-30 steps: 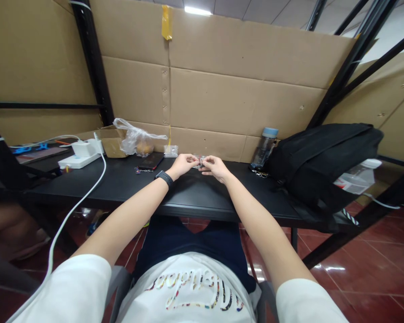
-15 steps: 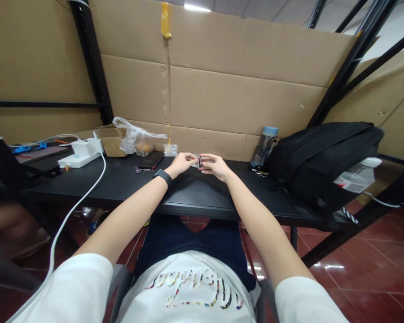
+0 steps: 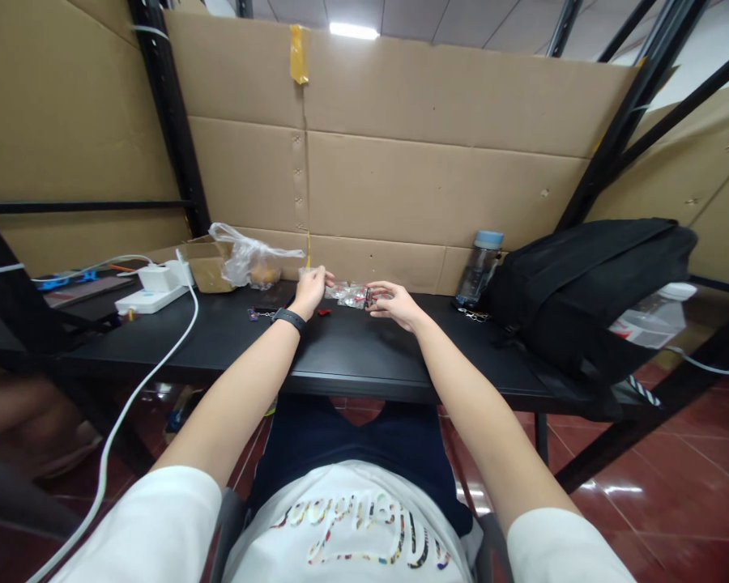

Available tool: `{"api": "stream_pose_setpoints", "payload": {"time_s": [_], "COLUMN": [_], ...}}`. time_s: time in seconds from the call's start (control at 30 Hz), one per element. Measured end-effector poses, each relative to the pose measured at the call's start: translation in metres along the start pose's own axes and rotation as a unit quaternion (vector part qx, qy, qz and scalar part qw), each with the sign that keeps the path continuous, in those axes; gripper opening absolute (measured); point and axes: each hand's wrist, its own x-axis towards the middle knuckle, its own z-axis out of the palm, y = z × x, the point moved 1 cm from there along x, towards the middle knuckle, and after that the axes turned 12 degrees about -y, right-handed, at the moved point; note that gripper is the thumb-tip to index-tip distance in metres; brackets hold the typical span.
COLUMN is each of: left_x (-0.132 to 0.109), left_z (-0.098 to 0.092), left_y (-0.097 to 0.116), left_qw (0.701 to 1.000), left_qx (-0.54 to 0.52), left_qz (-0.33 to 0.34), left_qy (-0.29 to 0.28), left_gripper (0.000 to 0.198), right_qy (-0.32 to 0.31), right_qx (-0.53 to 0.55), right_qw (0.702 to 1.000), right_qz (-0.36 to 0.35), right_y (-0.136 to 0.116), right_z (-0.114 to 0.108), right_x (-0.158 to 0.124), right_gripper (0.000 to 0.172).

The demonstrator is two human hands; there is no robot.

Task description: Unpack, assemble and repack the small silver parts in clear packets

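Note:
My right hand (image 3: 394, 305) pinches a small dark piece (image 3: 368, 298) between thumb and fingertips, just above the black table. Its kind is too small to tell. Small clear plastic bags (image 3: 349, 295) with red bits in them lie between my hands. My left hand (image 3: 311, 293), with a dark watch (image 3: 290, 319) on its wrist, is beside the bags at their left, its fingers curled together. What those fingers hold, if anything, is hidden. On the table near the left hand is a small red piece (image 3: 324, 312).
A phone (image 3: 268, 301), a plastic bag with orange contents (image 3: 261, 267), a cardboard box (image 3: 210, 267) and a white power strip (image 3: 151, 298) stand left. At right are a bottle (image 3: 479, 267) and a black backpack (image 3: 589, 283). A white cable (image 3: 151, 380) hangs over the table's front edge.
My hands have moved apart. The left has drawn left, while the right stays nearly in place with the dark piece. The clear bags and the red piece now show between them.

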Motion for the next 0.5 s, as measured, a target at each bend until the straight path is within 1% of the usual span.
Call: {"api": "stream_pose_setpoints", "payload": {"time_s": [0.07, 0.1, 0.17, 0.2, 0.27, 0.4, 0.5], "left_x": [0.002, 0.001, 0.001, 0.000, 0.001, 0.005, 0.008], "left_z": [-0.021, -0.030, -0.042, -0.045, -0.045, -0.036, -0.030], "left_y": [-0.006, -0.009, -0.014, -0.017, -0.023, -0.032, -0.038], "left_qw": [0.995, 0.988, 0.972, 0.965, 0.954, 0.916, 0.894], "left_qx": [0.069, 0.118, 0.203, 0.234, 0.280, 0.388, 0.431], "left_qz": [-0.040, -0.058, -0.088, -0.098, -0.106, -0.094, -0.083], "left_qy": [0.064, 0.078, 0.076, 0.063, 0.028, -0.049, -0.091], "left_gripper": [0.047, 0.039, 0.026, 0.023, 0.024, 0.036, 0.042], "right_qy": [0.003, 0.003, 0.002, 0.003, 0.009, 0.028, 0.032], "right_qx": [-0.004, -0.008, -0.022, -0.032, -0.057, -0.140, -0.172], "right_qw": [1.000, 1.000, 1.000, 0.999, 0.998, 0.990, 0.984], "right_qz": [-0.005, -0.010, -0.017, -0.020, -0.023, -0.022, -0.022], "right_y": [0.000, 0.001, 0.002, 0.002, 0.003, 0.003, 0.003], "right_z": [-0.002, -0.003, -0.004, -0.004, -0.005, -0.006, -0.006], "right_x": [0.000, -0.001, -0.001, -0.001, 0.000, 0.002, 0.004], "right_gripper": [0.043, 0.042, 0.043, 0.045, 0.047, 0.044, 0.041]}}
